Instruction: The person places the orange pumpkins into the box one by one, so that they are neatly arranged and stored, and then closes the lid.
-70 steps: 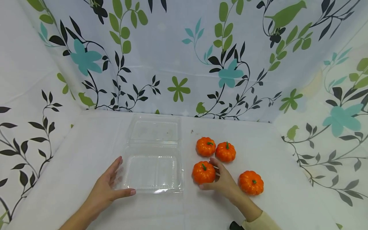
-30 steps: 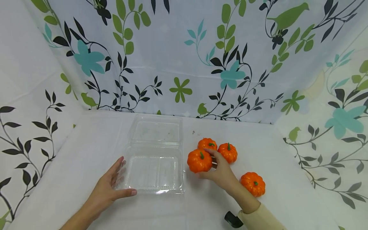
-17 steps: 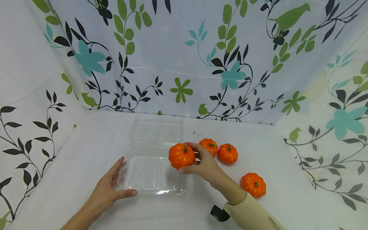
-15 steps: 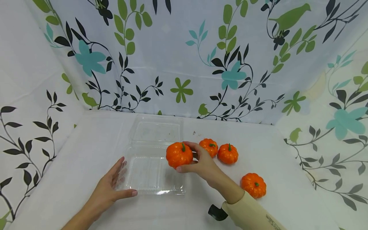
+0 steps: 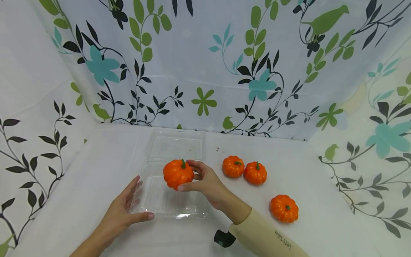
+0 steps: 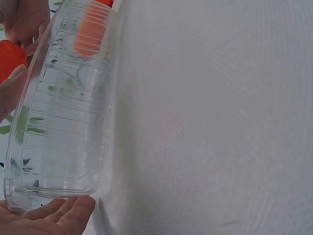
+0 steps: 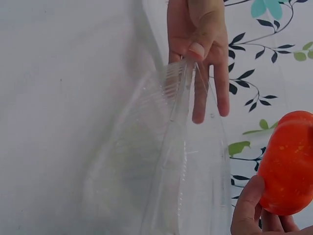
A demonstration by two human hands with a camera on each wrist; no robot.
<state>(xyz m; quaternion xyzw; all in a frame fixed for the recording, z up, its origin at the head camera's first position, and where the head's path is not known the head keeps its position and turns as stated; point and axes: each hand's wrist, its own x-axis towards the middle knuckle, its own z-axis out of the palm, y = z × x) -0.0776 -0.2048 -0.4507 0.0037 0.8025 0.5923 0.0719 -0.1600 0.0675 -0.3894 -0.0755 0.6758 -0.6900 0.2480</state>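
Observation:
Between the thumb and fingers of my right hand [image 5: 210, 184] is a small orange toy pumpkin [image 5: 176, 174] with a green stem. It hangs over the lower half of a clear plastic clamshell container [image 5: 189, 215], whose lid [image 5: 176, 142] lies folded back. My left hand [image 5: 117, 214] touches the container's near left corner, thumb at the front edge and straight fingers along the side. In the left wrist view, fingertips [image 6: 80, 210] meet the container's end wall. The right wrist view has the held pumpkin [image 7: 288, 161] at its right edge.
Two more pumpkins [image 5: 233, 166] [image 5: 255, 173] sit side by side right of the container. Another pumpkin [image 5: 284, 208] lies nearer, to the right. A patterned curtain [image 5: 205, 64] rises behind the white tabletop [image 5: 106, 153]. A black wrist device [image 5: 224, 238] is by the right sleeve.
My right hand has lifted a pumpkin from the tabletop and carried it left, over the container. The left hand has stayed at the container's corner.

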